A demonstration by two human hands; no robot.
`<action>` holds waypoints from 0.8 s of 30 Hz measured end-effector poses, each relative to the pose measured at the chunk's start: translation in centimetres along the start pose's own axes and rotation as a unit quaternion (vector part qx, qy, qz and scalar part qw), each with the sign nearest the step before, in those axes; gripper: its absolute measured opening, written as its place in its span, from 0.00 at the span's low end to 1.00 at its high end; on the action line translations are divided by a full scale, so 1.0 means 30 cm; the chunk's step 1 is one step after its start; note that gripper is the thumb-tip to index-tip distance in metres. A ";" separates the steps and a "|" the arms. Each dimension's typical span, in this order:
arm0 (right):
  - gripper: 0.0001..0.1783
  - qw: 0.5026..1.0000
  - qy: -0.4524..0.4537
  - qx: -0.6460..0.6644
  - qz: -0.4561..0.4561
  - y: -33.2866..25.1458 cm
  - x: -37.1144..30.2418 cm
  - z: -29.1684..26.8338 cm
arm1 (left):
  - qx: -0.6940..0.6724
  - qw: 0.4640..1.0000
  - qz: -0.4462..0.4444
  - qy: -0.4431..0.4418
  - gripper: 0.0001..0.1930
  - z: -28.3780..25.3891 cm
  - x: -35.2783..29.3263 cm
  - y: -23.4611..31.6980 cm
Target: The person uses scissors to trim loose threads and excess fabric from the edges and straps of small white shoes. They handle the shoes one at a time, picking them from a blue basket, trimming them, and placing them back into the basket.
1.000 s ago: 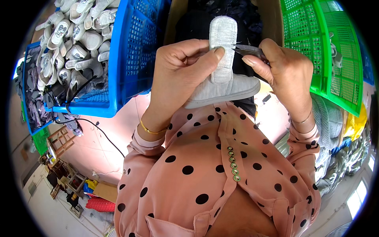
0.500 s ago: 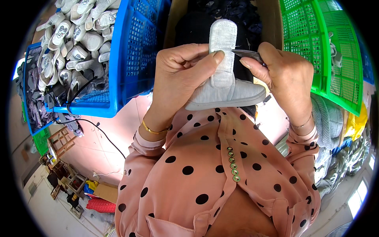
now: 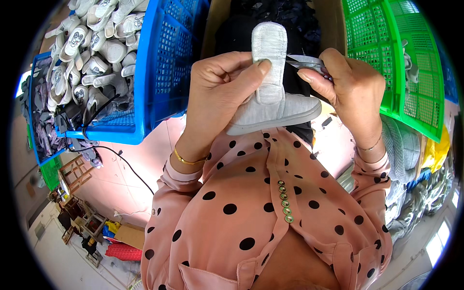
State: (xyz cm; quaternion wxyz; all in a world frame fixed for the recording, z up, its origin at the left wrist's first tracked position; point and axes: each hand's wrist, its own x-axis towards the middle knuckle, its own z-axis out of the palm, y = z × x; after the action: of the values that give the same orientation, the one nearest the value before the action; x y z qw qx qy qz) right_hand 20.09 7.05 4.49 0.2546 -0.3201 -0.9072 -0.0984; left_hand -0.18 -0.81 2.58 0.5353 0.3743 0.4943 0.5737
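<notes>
I hold the pale grey shoe (image 3: 258,113) in the air between the blue crate's right edge and the green crate's left edge, its toe toward my right and its strap (image 3: 269,41) standing up. My left hand (image 3: 220,87) grips it, thumb on the strap's face and fingers behind. My right hand (image 3: 356,87) is closed around metal snips (image 3: 308,60), the blade tips at the strap's right edge; whether they touch it I can't tell. Beyond the shoe, a brown box (image 3: 332,21) holds a heap of dark scraps (image 3: 290,14). The blue crate (image 3: 141,87) on my left is heaped with grey-white shoes (image 3: 112,50), some with dark drawings on them, and a black cable (image 3: 85,128) runs over its near edge. Past its left edge, another blue crate (image 3: 41,161) holds purplish-grey pieces (image 3: 44,128). On my right, the green crate (image 3: 399,72) shows a few small pale pieces (image 3: 412,71) inside.
</notes>
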 end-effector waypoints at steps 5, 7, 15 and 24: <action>0.26 1.000 0.011 -0.014 -0.019 0.005 0.008 0.005 | 0.013 1.000 0.002 0.000 0.08 0.009 -0.006 0.009; 0.26 0.999 0.013 -0.020 -0.024 0.003 0.009 0.006 | 0.007 1.000 0.006 0.000 0.08 0.009 -0.004 0.003; 0.26 1.000 -0.021 -0.006 0.008 -0.009 0.006 -0.010 | 0.030 0.999 0.027 -0.011 0.09 0.004 -0.008 0.011; 0.25 0.999 -0.039 -0.014 0.004 -0.012 0.010 -0.007 | 0.003 1.000 -0.010 -0.007 0.09 0.008 -0.013 0.001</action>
State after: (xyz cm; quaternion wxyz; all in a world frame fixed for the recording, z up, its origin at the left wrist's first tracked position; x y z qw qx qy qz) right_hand 19.74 6.85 4.82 0.2150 -0.3310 -0.9137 -0.0972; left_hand 0.10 -1.15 2.70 0.5427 0.3751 0.4963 0.5643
